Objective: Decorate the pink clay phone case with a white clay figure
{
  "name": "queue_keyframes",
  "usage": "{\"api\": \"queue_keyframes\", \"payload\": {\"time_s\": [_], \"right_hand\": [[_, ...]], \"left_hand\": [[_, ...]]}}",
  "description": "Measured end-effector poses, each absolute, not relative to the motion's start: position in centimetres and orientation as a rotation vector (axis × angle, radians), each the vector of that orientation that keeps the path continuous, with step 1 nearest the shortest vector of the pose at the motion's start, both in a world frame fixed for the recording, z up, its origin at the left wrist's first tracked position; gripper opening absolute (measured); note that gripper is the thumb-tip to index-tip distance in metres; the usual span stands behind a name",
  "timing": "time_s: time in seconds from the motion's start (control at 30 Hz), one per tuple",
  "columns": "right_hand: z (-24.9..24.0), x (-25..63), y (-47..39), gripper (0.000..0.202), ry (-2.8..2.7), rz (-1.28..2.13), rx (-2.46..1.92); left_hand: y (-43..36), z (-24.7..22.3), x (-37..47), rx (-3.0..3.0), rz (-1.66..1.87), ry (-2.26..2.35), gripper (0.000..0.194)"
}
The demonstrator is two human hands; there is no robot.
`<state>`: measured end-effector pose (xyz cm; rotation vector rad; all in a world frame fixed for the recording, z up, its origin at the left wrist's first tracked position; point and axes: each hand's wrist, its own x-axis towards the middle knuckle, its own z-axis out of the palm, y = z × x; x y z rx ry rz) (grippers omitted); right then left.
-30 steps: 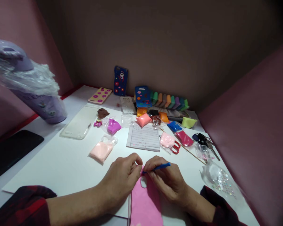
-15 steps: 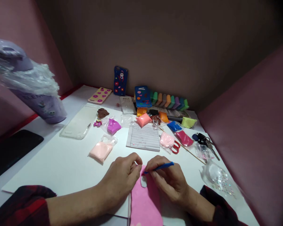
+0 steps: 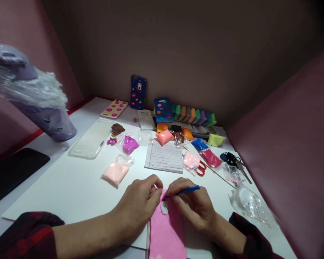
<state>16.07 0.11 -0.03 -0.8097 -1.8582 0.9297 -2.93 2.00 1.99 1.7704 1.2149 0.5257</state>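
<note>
A pink clay-covered phone case [image 3: 167, 233] lies in front of me, with a clear edge showing on its left side. Near its top sits a white oval of clay [image 3: 164, 208], with a small dark pink bit just above it. My left hand [image 3: 140, 199] is closed at the case's upper left edge, thumb and forefinger pinched there; the fingertips are partly hidden. In my right hand [image 3: 196, 207] is a slim blue modelling tool [image 3: 189, 189], gripped like a pen. The tool's tip touches the dark pink bit above the white oval.
Beyond my hands lie a lined notepad [image 3: 164, 158], a peach clay packet [image 3: 116, 173], red-handled scissors [image 3: 202, 168] and a thin stick [image 3: 221, 177]. Keys [image 3: 233, 160] and a sequin bag [image 3: 248, 203] are at right. A wrapped lilac bottle [image 3: 48, 118] and black phone [image 3: 18, 172] are at left.
The blue tool has shifted and tilted very slightly in my right hand. My left hand stays in place at the case's edge.
</note>
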Motion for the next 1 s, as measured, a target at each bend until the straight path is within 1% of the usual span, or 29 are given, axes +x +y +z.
{"api": "queue_keyframes", "payload": {"time_s": [0.43,1.0], "right_hand": [[-0.18,16.20,0.05,0.021,-1.801,0.918,-0.836],[-0.26,15.98,0.18,0.031,-1.852,0.945,-0.773]], "left_hand": [[2.10,1.95,-2.84,1.764,0.516,1.207,0.015],[2.09,1.70,-2.84,1.781,0.528,1.199,0.015]]}}
